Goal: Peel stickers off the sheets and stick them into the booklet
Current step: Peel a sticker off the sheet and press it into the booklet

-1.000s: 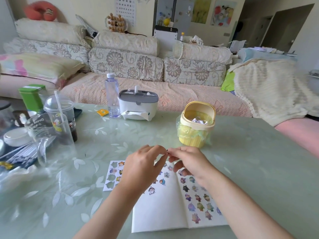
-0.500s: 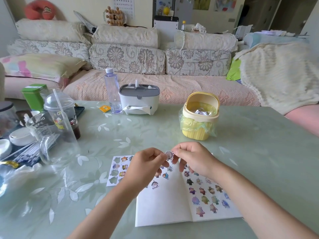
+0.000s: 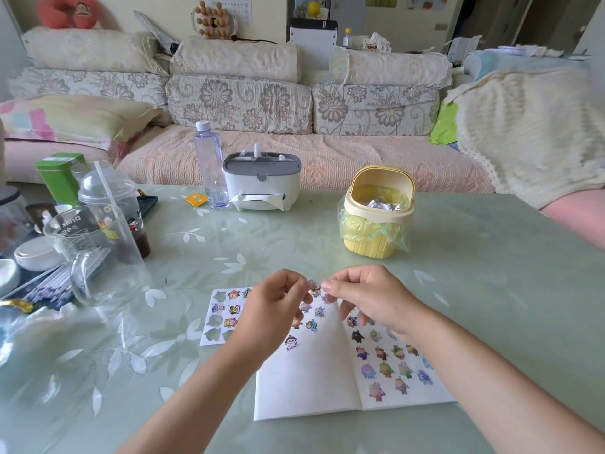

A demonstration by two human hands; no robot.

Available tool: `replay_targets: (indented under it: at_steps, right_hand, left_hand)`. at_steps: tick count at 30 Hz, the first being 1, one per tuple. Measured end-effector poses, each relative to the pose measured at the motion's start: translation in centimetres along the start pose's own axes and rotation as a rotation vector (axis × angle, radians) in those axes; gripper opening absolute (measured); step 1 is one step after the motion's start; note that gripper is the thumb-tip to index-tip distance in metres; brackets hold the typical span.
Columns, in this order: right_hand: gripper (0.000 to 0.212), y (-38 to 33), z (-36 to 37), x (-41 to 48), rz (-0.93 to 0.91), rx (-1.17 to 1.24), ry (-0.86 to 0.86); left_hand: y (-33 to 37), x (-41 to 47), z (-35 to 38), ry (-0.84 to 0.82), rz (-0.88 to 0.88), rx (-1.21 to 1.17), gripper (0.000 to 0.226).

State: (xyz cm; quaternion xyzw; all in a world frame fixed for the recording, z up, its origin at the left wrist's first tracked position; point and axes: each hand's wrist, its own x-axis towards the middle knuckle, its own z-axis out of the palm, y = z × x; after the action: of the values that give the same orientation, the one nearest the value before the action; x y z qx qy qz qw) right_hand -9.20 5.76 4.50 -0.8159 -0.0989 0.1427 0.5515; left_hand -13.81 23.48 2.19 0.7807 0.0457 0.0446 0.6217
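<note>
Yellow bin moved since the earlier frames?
No. The yellow bin sits the same gap to the right of the tissue box as before; the whole view tilted, not the bin.

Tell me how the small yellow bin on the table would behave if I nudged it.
The yellow bin looks like thin plastic holding crumpled scraps, so it is probably light and would slide easily on the glossy table. Its body is squat, so tipping seems unlikely. The loose liner bag would likely crinkle and give under fingers.
</note>
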Motion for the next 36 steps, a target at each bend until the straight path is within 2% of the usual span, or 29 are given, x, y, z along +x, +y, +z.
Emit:
replay_targets:
  at_steps: [3, 6, 9, 12, 15, 18, 20, 22, 25, 27, 36]
  right_hand:
    - [0.024, -0.1, 0.4, -0.2, 0.01, 0.152, -0.001]
    - [0.024, -0.2, 0.8, -0.2, 0.015, 0.134, 0.015]
    - [0.013, 0.0, 1.2, -0.1, 0.01, 0.149, 0.052]
    - [0.013, 0.1, 1.3, 0.2, 0.023, 0.156, 0.062]
    - [0.014, 0.5, 1.2, 0.5, 0.027, 0.056, 0.064]
    - [0.018, 1.0, 0.8, 0.7, 0.016, -0.165, 0.055]
    - [0.018, 1.4, 0.6, 0.7, 0.029, -0.319, -0.001]
    - [0.019, 1.7, 0.7, 0.5, 0.06, -0.418, -0.111]
    - [0.021, 2.1, 1.3, 0.1, 0.083, -0.496, -0.245]
    - [0.019, 2.4, 1.7, 0.1, 0.069, -0.527, -0.263]
    - [0.013, 2.6, 3.4, 0.8, 0.025, -0.737, -0.233]
  left_hand:
    - [0.2, -0.5, 0.5, 0.044, -0.073, -0.148, 0.017]
    - [0.3, -0.6, 0.6, 0.073, -0.125, -0.236, 0.017]
    - [0.4, -0.7, 0.6, 0.057, -0.127, -0.225, 0.016]
    - [0.3, -0.7, 0.4, 0.047, -0.11, -0.182, 0.015]
    - [-0.2, -0.4, -0.3, -0.005, -0.036, -0.002, 0.015]
    - [-1.8, 0.2, -1.3, -0.025, 0.092, 0.399, 0.017]
    - [-3.1, 0.6, -2.0, -0.029, 0.205, 0.645, 0.02]
    - [-4.3, 1.0, -2.4, -0.112, 0.344, 0.788, 0.027]
    - [-5.3, 1.0, -2.7, -0.324, 0.351, 0.92, 0.05]
    - [-5.7, 0.9, -2.9, -0.386, 0.329, 0.988, 0.053]
    - [-6.5, 1.0, -3.2, -0.405, 0.358, 1.002, 0.057]
